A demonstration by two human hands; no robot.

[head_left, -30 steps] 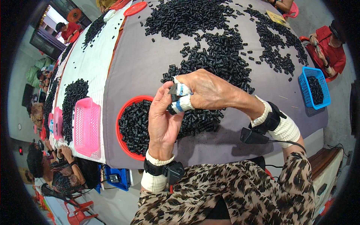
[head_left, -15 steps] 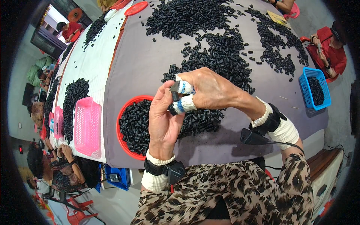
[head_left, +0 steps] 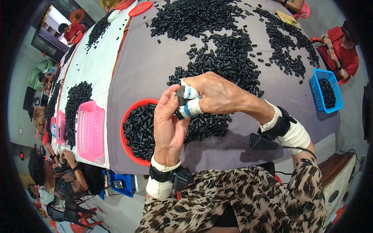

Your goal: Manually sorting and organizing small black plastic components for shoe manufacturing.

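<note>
My left hand (head_left: 168, 130) is closed, palm up, pinching a small black plastic part (head_left: 182, 101) between thumb and fingers. My right hand (head_left: 219, 93) meets it from the right, its thumb and forefinger wrapped in white cloth covers with blue marks. From the right hand's grip a dark flat pointed piece (head_left: 180, 92), like a small blade, shows against the black part. The wrapped fingers hide most of it. Below the hands a red round tray (head_left: 123, 144) is full of similar short black parts (head_left: 140, 130), with more heaped on the cloth beside it.
Large heaps of black parts (head_left: 229, 58) cover the grey tablecloth (head_left: 143, 66). A pink basket (head_left: 90, 130) stands to the left, a blue basket (head_left: 338, 109) with black parts at the right edge. Other people sit around the table, one in red (head_left: 345, 58) at right.
Both hands stay together in nearly the same place. The dark pointed piece and the right hand's wrapped fingers have shifted very slightly against the black part.
</note>
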